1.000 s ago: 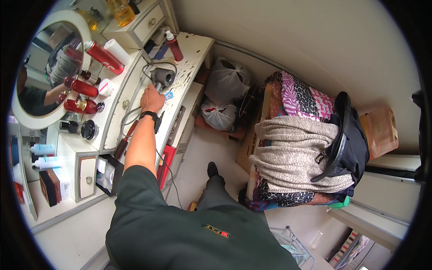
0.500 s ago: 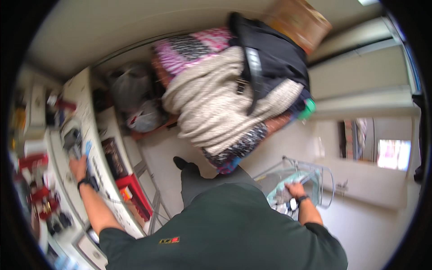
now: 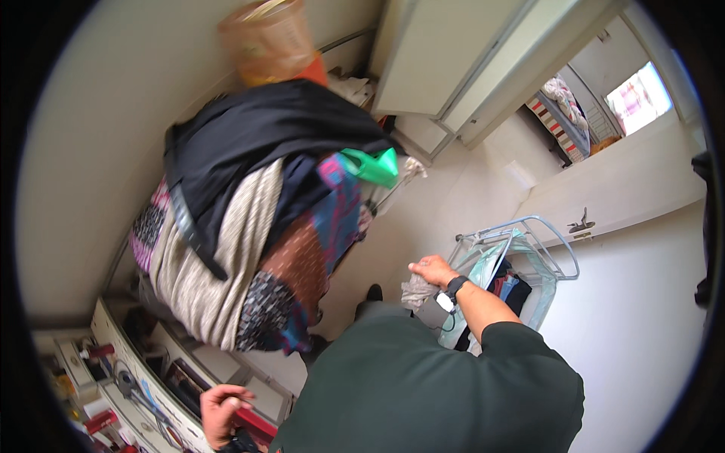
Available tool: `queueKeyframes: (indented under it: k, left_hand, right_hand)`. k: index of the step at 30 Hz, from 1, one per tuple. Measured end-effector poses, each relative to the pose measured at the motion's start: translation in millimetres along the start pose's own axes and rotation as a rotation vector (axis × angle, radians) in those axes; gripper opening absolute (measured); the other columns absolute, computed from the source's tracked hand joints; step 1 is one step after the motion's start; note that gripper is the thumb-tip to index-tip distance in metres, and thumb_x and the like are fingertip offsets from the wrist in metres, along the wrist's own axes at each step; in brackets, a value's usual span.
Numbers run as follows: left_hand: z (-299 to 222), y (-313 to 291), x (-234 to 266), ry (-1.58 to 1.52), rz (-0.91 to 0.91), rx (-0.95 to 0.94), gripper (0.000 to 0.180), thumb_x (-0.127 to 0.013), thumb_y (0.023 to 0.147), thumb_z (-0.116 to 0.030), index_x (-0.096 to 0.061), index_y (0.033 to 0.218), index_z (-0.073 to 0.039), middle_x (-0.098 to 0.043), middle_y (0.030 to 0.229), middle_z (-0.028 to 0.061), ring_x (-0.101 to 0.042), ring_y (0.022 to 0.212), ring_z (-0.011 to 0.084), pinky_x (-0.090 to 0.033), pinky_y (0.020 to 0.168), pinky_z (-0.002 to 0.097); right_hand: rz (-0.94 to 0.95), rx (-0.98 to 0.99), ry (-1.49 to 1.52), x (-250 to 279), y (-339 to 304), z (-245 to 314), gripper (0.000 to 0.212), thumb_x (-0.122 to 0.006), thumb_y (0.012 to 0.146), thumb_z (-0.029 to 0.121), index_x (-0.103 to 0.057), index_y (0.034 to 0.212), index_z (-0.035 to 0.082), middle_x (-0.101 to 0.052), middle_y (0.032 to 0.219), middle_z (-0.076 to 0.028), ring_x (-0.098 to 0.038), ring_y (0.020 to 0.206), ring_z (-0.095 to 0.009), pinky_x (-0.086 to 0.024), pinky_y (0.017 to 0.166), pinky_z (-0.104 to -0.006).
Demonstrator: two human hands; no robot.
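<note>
My right hand [image 3: 434,270] is closed on a crumpled greyish-beige cloth [image 3: 417,291] at the near left side of a laundry basket. This basket has pale green mesh [image 3: 545,296] on a metal tube frame, with dark, blue and reddish clothes [image 3: 513,291] inside. A dark band and a small white device with a cable sit at my right wrist. My left hand [image 3: 221,411] hovers by the dresser [image 3: 192,414] with its fingers loosely bent and apart, nothing visible in it. A red box [image 3: 257,426] lies just beside that hand.
Left of centre rises a large heap: a black garment [image 3: 279,121], a beige knit blanket [image 3: 204,294] and patterned cloths. A green plastic piece [image 3: 371,167] sticks out of it. Behind stands an orange-brown bucket-like container [image 3: 268,41]. On the right is a white door with a handle [image 3: 581,221].
My view has turned to the right. My left hand has come away from the dresser top. The right hand has moved from inside the basket to its near left side, gripping the cloth.
</note>
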State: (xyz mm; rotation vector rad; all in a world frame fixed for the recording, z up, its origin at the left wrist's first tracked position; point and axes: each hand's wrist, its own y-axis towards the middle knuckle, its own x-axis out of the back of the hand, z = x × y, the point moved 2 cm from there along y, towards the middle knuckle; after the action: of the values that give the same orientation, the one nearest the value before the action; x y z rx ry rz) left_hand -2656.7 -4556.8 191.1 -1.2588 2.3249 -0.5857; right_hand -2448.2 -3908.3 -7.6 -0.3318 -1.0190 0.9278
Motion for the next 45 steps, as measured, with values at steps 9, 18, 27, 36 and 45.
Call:
queueKeyframes:
  k: [9, 18, 27, 36, 45]
  left_hand:
    - [-85.5, 198.2, -383.9, 0.086, 0.548, -0.011, 0.06, -0.082, 0.096, -0.014, -0.058, 0.148, 0.004, -0.075, 0.126, 0.0202, -0.077, 0.109, 0.0287, -0.065, 0.092, 0.0405]
    - [-101.1, 344.1, -717.0, 0.158, 1.015, 0.162, 0.076, -0.073, 0.104, -0.028, -0.036, 0.166, -0.004, -0.056, 0.153, 0.0126, -0.061, 0.137, 0.029, -0.056, 0.109, 0.0484]
    - [-123.1, 496.6, -953.4, 0.388, 1.552, 0.456, 0.075, -0.071, 0.103, -0.026, -0.039, 0.164, 0.003, -0.058, 0.151, 0.0143, -0.061, 0.136, 0.0275, -0.054, 0.115, 0.046]
    - [-103.2, 586.9, -1124.3, 0.598, 1.427, 0.448, 0.019, -0.064, 0.111, -0.012, -0.063, 0.127, -0.002, -0.071, 0.12, 0.0093, -0.072, 0.108, 0.0191, -0.063, 0.076, 0.0334]
    - [-109.1, 617.7, -1258.3, 0.423, 1.374, 0.352, 0.037, -0.07, 0.108, -0.022, -0.068, 0.139, -0.003, -0.076, 0.121, 0.0081, -0.073, 0.108, 0.0215, -0.062, 0.096, 0.0377]
  right_hand:
    - [-0.004, 0.108, 0.746, 152.6, 47.4, -15.4, 0.048, -0.078, 0.102, 0.049, -0.078, 0.105, 0.0, -0.069, 0.084, 0.001, -0.06, 0.075, -0.009, -0.052, 0.066, -0.0323]
    - [-0.049, 0.868, 0.773, 327.2, 13.4, 19.0, 0.074, -0.075, 0.094, 0.011, -0.046, 0.163, 0.008, -0.067, 0.134, -0.014, -0.064, 0.128, -0.027, -0.05, 0.113, -0.0419]
    - [-0.702, 0.467, 0.57, 460.7, 107.1, -48.7, 0.046, -0.078, 0.092, 0.007, -0.065, 0.136, 0.004, -0.074, 0.123, -0.021, -0.073, 0.111, -0.04, -0.06, 0.096, -0.0461]
    - [-0.98, 0.141, 0.725, 573.1, 145.1, -97.3, 0.037, -0.08, 0.098, 0.022, -0.07, 0.125, -0.001, -0.077, 0.109, -0.022, -0.077, 0.096, -0.034, -0.06, 0.084, -0.0422]
    - [-0.932, 0.595, 0.554, 718.7, 202.2, -148.2, 0.063, -0.084, 0.097, 0.022, -0.059, 0.151, 0.004, -0.068, 0.139, -0.017, -0.068, 0.128, -0.028, -0.055, 0.109, -0.0392]
